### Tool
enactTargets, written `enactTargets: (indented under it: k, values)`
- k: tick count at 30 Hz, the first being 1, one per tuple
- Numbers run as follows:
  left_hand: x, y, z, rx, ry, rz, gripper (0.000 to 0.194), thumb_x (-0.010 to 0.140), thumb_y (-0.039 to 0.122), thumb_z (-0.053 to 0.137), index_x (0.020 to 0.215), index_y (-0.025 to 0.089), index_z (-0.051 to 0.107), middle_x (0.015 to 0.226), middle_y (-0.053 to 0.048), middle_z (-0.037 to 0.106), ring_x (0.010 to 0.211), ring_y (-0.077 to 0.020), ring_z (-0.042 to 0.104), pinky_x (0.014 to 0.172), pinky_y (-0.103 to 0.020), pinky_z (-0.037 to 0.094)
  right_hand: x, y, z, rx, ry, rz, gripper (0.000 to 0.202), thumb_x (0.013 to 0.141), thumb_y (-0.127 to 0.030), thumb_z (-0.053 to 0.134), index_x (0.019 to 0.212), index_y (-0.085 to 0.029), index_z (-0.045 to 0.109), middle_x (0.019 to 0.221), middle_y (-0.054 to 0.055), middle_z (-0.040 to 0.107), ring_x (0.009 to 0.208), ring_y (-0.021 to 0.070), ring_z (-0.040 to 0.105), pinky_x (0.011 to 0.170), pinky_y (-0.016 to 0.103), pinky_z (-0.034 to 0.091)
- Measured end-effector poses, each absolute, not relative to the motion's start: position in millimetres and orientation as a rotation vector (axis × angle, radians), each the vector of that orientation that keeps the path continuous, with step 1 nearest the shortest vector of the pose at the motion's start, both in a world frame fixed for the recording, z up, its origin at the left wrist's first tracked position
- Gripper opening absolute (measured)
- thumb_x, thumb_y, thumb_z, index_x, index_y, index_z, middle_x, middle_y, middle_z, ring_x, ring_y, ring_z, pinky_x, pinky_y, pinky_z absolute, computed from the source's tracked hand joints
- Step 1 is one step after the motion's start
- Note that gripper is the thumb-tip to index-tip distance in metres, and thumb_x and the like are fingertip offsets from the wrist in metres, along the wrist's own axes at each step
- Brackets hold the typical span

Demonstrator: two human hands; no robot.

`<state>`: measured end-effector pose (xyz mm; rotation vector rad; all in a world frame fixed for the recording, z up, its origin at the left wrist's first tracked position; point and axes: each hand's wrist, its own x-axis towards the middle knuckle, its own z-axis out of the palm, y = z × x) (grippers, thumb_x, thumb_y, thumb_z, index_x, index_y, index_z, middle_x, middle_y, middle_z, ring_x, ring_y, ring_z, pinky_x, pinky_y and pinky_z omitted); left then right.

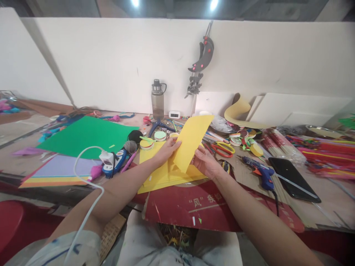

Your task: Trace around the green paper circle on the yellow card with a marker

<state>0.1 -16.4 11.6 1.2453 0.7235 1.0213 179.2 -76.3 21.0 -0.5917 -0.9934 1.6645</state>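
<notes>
A yellow sheet (192,142), a rectangular strip of craft paper or foam, is held up tilted between both hands. My left hand (168,149) grips its left edge, with the fingertips partly behind it. On the lower right edge, my right hand (206,162) pinches the sheet between thumb and fingers. Below them, larger yellow sheets (155,179) lie on the table over a red printed board (180,207). Just left of the raised sheet sit round discs with pale green tops (160,136) and white-and-red sides.
Orange-handled scissors (223,149), a blue glue gun (264,175) and a black phone (294,179) lie to the right. A green sheet (88,135) and a power strip (115,162) with a white cable are left. A water bottle (158,99) stands behind.
</notes>
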Motion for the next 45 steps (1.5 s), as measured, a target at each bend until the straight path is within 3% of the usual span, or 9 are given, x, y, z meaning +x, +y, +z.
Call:
enactTargets:
  k: [5, 10, 20, 31, 38, 45]
  values:
    - [-0.2, -13.1, 8.9, 1.279, 0.729, 1.034, 0.060, 0.076, 0.059, 0.078, 0.115, 0.019, 0.057, 0.101, -0.005, 0.074, 0.084, -0.0193, 0.070, 0.079, -0.033, 0.057, 180.2, -78.7, 26.2, -0.597, -0.989, 1.647, 0.050, 0.060, -0.045, 0.093, 0.102, -0.026, 0.073, 0.091, -0.003, 0.072, 0.070, 0.0088, 0.061, 0.061, 0.020, 0.051]
    - [-0.2, -9.3, 6.2, 1.350, 0.735, 1.055, 0.057, 0.078, 0.057, 0.077, 0.117, 0.019, 0.059, 0.108, -0.005, 0.071, 0.091, -0.0187, 0.068, 0.081, -0.031, 0.055, 181.1, -78.3, 27.6, -0.588, -1.004, 1.622, 0.045, 0.065, -0.042, 0.090, 0.103, -0.026, 0.071, 0.085, -0.004, 0.070, 0.066, 0.0079, 0.060, 0.061, 0.021, 0.050]
    - [3.8, -11.8, 10.0, 1.329, 0.690, 1.053, 0.058, 0.077, 0.058, 0.077, 0.117, 0.019, 0.060, 0.106, -0.004, 0.070, 0.086, -0.0175, 0.068, 0.079, -0.031, 0.056, 180.9, -80.1, 30.6, -0.548, -0.976, 1.638, 0.035, 0.068, -0.036, 0.088, 0.096, -0.023, 0.070, 0.072, -0.007, 0.065, 0.062, 0.0070, 0.058, 0.062, 0.019, 0.051]
    - [-4.5, -1.2, 12.4, 1.326, 0.793, 1.169, 0.060, 0.075, 0.050, 0.082, 0.119, 0.018, 0.057, 0.109, -0.007, 0.073, 0.092, -0.0193, 0.071, 0.083, -0.033, 0.056, 183.9, -76.4, 34.3, -0.587, -0.919, 1.603, 0.030, 0.071, -0.031, 0.082, 0.095, -0.023, 0.065, 0.080, -0.004, 0.071, 0.064, 0.0094, 0.062, 0.061, 0.022, 0.053]
    - [-13.0, 9.9, 20.7, 1.293, 0.825, 1.262, 0.065, 0.065, 0.039, 0.088, 0.118, 0.017, 0.058, 0.104, -0.008, 0.075, 0.084, -0.0197, 0.071, 0.079, -0.033, 0.056, 188.5, -73.0, 30.7, -0.643, -0.985, 1.551, 0.030, 0.074, -0.039, 0.081, 0.094, -0.025, 0.064, 0.083, -0.003, 0.072, 0.069, 0.0110, 0.065, 0.065, 0.024, 0.056]
    - [-14.9, 9.5, 22.6, 1.367, 0.886, 1.373, 0.060, 0.066, 0.033, 0.087, 0.115, 0.016, 0.057, 0.114, -0.011, 0.074, 0.096, -0.0231, 0.071, 0.084, -0.036, 0.057, 187.8, -63.0, 20.6, -0.779, -0.931, 1.434, 0.045, 0.073, -0.056, 0.078, 0.103, -0.024, 0.067, 0.102, 0.002, 0.077, 0.086, 0.0171, 0.072, 0.073, 0.030, 0.059]
